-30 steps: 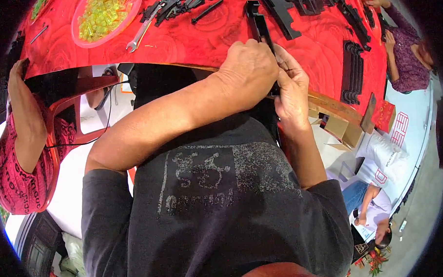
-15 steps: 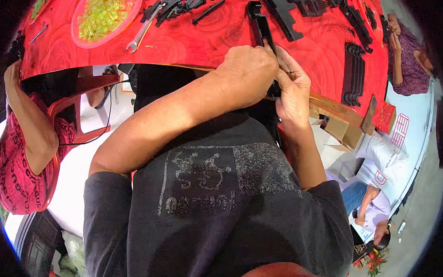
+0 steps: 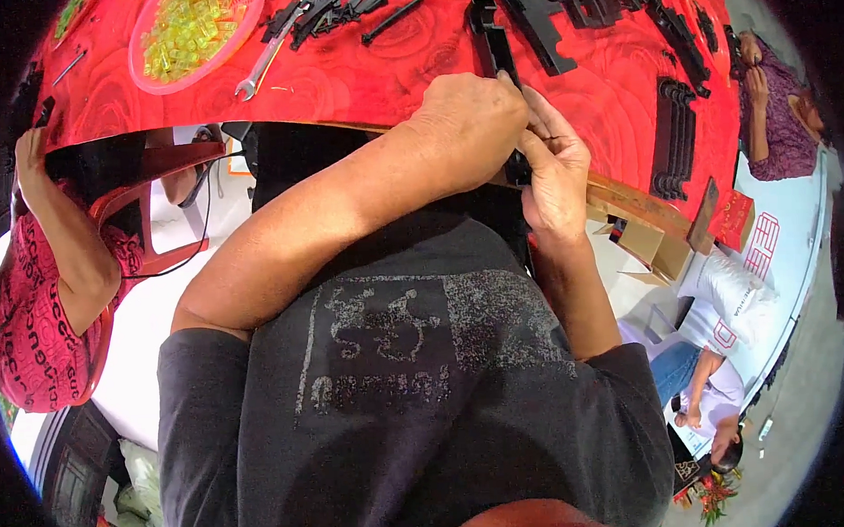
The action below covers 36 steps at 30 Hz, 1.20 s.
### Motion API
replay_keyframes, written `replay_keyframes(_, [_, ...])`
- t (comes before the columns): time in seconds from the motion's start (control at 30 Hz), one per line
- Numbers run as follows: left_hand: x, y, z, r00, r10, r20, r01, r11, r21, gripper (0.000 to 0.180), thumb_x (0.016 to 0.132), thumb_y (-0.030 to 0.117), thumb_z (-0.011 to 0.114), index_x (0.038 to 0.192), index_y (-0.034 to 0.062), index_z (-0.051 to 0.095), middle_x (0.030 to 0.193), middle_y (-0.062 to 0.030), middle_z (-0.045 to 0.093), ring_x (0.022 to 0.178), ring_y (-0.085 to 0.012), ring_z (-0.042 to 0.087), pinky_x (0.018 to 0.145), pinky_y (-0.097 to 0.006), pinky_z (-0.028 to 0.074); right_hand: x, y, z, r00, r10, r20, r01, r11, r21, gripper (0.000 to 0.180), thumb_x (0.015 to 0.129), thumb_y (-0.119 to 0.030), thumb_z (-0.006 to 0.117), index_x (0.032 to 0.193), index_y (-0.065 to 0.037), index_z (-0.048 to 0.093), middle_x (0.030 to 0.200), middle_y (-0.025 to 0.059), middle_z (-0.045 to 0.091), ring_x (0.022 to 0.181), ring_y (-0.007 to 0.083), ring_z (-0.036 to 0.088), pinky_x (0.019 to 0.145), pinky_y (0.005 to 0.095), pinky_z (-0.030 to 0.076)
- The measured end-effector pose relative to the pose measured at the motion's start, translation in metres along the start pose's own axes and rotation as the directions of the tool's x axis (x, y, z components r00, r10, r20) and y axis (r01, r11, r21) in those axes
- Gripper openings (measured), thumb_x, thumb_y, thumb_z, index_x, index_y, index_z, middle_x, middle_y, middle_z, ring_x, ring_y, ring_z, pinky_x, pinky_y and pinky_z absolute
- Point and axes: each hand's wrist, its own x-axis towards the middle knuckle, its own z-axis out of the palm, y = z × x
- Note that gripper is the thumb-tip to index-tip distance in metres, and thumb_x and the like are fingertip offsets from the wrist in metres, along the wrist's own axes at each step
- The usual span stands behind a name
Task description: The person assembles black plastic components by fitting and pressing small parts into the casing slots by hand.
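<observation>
My left hand (image 3: 468, 127) and my right hand (image 3: 554, 171) meet at the near edge of the red-covered table (image 3: 360, 80). Both close around a long black plastic rail (image 3: 490, 38) that runs away from me across the cloth. The left hand covers the rail's near part from above. The right hand grips it from the side, fingers wrapped at its lower end. The rail's near end is hidden behind my hands.
A pink bowl of yellow-green pieces (image 3: 191, 30) and a metal wrench (image 3: 268, 60) lie at the far left. Black plastic parts (image 3: 562, 3) and a ridged black strip (image 3: 675, 138) lie to the right. A person in a red top (image 3: 42, 295) sits left; another person (image 3: 775, 112) sits right. Cardboard boxes (image 3: 654, 241) are below the table.
My hands stay on the black rail with only slight shifts of grip. The arm of the person at the left has risen toward the table edge.
</observation>
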Motion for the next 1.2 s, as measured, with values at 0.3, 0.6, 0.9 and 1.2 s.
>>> replay_keyframes(0.3, [0.001, -0.001, 0.0, 0.999, 0.037, 0.009, -0.037, 0.998, 0.054, 0.021, 0.07, 0.019, 0.073, 0.083, 0.0022, 0.071, 0.079, -0.0154, 0.071, 0.073, -0.0297, 0.072, 0.057, -0.041, 0.057, -0.001, -0.002, 0.003, 0.999, -0.039, 0.017, 0.039, 0.999, -0.017, 0.049, 0.086, 0.011, 0.058, 0.134, 0.01, 0.049, 0.132, 0.0196, 0.058, 0.12, 0.0223, 0.057, 0.103, 0.0335, 0.045])
replay_keyframes(0.6, [-0.01, 0.014, -0.004, 0.997, 0.069, 0.042, -0.067, 0.997, -0.043, 0.027, 0.074, 0.009, 0.065, 0.094, -0.0085, 0.06, 0.075, -0.0214, 0.068, 0.07, -0.0373, 0.07, 0.059, -0.046, 0.056, -0.001, 0.002, -0.002, 1.0, -0.018, 0.021, 0.017, 1.0, 0.024, 0.05, 0.087, 0.006, 0.063, 0.135, 0.009, 0.047, 0.129, 0.0176, 0.06, 0.116, 0.0211, 0.059, 0.101, 0.0334, 0.046])
replay_keyframes(0.9, [-0.007, 0.009, -0.006, 0.998, 0.052, 0.032, -0.05, 0.997, -0.061, 0.037, 0.071, 0.009, 0.069, 0.1, -0.0117, 0.059, 0.074, -0.0211, 0.068, 0.069, -0.0376, 0.069, 0.06, -0.046, 0.056, -0.002, -0.002, 0.002, 1.0, -0.006, 0.006, 0.006, 1.0, 0.004, 0.049, 0.087, 0.008, 0.062, 0.133, 0.01, 0.048, 0.129, 0.0188, 0.06, 0.118, 0.022, 0.058, 0.103, 0.033, 0.044])
replay_keyframes(1.2, [-0.004, 0.004, 0.006, 1.0, 0.002, 0.008, -0.002, 1.0, 0.009, 0.057, 0.068, 0.009, 0.07, 0.115, -0.0183, 0.053, 0.073, -0.0209, 0.068, 0.068, -0.0359, 0.07, 0.058, -0.044, 0.055, -0.001, 0.0, 0.006, 0.999, -0.043, 0.011, 0.043, 0.999, -0.004, 0.048, 0.086, 0.009, 0.061, 0.133, 0.011, 0.049, 0.129, 0.0194, 0.059, 0.119, 0.0231, 0.058, 0.104, 0.0342, 0.044])
